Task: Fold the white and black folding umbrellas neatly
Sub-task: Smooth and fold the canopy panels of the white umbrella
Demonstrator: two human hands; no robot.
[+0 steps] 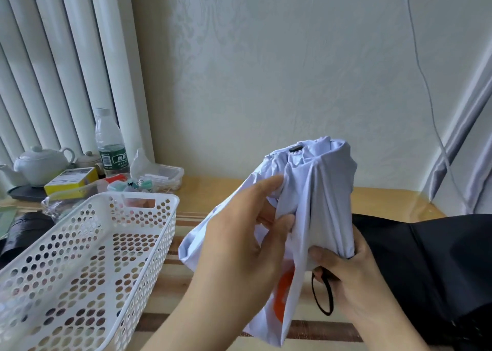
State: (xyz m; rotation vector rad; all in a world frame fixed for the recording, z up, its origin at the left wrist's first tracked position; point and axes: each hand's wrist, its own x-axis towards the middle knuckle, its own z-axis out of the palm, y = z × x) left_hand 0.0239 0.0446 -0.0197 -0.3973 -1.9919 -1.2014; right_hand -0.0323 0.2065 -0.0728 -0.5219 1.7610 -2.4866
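I see the left hand (247, 233), reaching up toward 1 o'clock, pinching folds of the white umbrella (314, 191) at frame centre, while the right hand (348, 276) at 5 o'clock grips its base, fingers curled; the black umbrella (426, 257) lies at 4 o'clock on the table (218, 188).

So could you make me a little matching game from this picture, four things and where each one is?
Things:
1. white umbrella
2. black umbrella
3. white basket
4. water bottle

Places:
A. lying on the table at the right
B. standing at the back left, beside the teapot
C. held up in both hands
D. on the table at the left, in front

Pairs: 1-C, 2-A, 3-D, 4-B
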